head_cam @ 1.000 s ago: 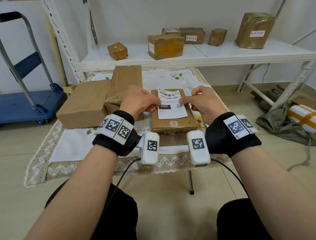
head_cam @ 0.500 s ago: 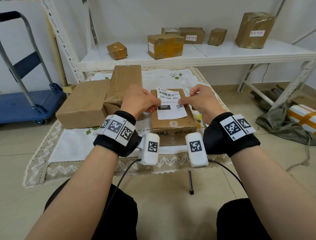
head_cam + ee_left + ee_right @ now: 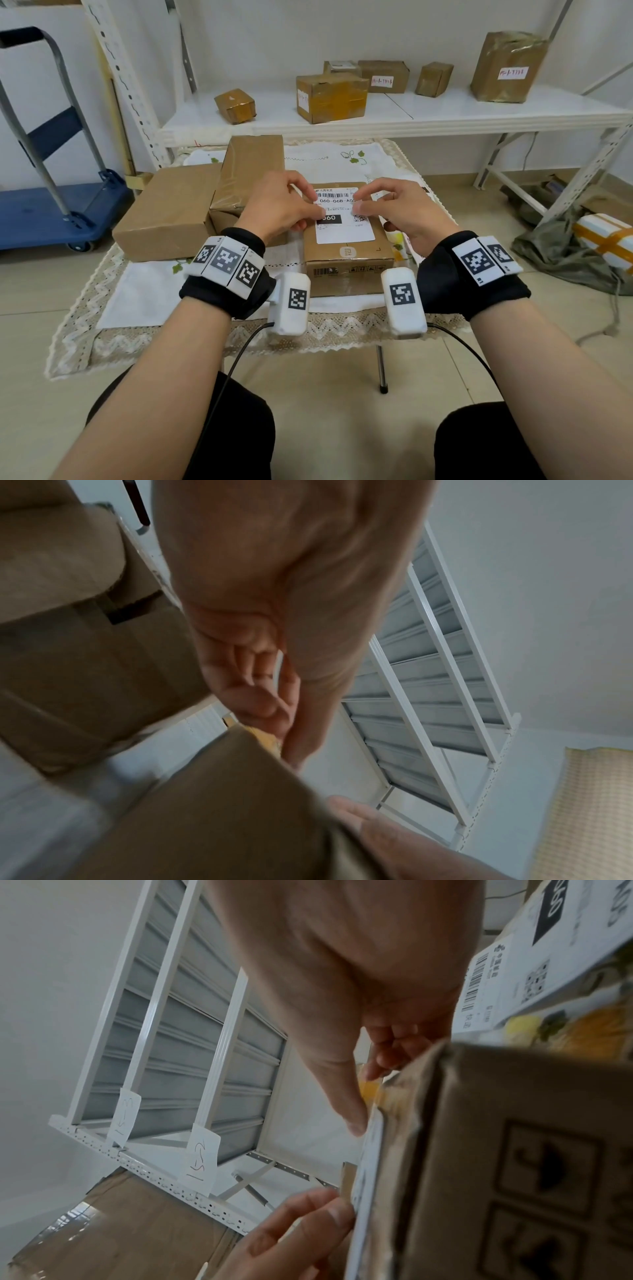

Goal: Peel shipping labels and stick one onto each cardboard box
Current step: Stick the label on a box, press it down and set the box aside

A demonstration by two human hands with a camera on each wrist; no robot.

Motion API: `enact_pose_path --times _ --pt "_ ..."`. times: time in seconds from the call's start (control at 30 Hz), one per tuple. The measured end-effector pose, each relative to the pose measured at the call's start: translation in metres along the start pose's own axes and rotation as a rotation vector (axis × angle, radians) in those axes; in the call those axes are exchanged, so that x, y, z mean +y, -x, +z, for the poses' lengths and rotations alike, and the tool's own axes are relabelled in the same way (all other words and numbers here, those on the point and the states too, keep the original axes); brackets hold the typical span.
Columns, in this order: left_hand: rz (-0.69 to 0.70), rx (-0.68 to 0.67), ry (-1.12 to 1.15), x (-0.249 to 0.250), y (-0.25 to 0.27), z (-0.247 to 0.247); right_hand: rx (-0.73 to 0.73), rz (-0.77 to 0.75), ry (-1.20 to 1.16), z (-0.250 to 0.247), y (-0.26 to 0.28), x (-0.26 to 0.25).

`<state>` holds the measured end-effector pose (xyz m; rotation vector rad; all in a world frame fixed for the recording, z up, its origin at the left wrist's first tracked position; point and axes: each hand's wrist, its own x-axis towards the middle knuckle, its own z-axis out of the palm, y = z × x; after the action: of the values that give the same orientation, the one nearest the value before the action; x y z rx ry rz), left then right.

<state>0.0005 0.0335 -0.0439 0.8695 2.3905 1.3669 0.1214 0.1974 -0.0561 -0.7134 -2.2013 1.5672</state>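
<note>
Soft, even light fills the head view, sharp at centre, with the shelf (image 3: 394, 116) rails bowing toward the edges. Both wrist views are dimmer, and the near cardboard box (image 3: 514, 1164) is blurred.

Parcel storeroom: shelved boxes (image 3: 331, 96), trolley (image 3: 51, 205).

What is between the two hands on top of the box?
In the head view, the white shipping label lies between the left hand and right hand, on the cardboard box.
</note>
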Motion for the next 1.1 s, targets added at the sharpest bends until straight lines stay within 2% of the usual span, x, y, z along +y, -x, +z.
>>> enact_pose_path --times 0.1,0.27,0.43,0.63,0.77,1.03,1.1 --pt "0.062 -0.069 -0.099 -0.001 0.0 -0.002 -0.063 -0.001 -0.009 -0.001 0.001 0.002" --pt "0.065 -0.131 -0.196 -0.001 0.002 -0.003 -0.129 0.038 -0.04 -0.002 -0.003 0.004" --pt "0.136 -0.197 -0.349 0.002 0.004 -0.006 -0.215 0.065 -0.135 -0.002 -0.004 0.006" --pt "0.069 -0.306 -0.164 -0.008 0.003 -0.016 -0.276 0.046 -0.18 -0.007 0.004 0.01" --pt "0.084 -0.377 -0.031 -0.009 0.01 -0.026 -0.306 0.048 -0.189 -0.01 0.011 0.014" --pt "0.103 -0.472 -0.023 -0.007 0.023 -0.032 -0.406 0.086 -0.123 -0.02 0.02 0.013" --pt "0.091 -0.472 -0.011 -0.006 0.025 -0.033 -0.394 0.083 -0.138 -0.018 0.021 0.013"
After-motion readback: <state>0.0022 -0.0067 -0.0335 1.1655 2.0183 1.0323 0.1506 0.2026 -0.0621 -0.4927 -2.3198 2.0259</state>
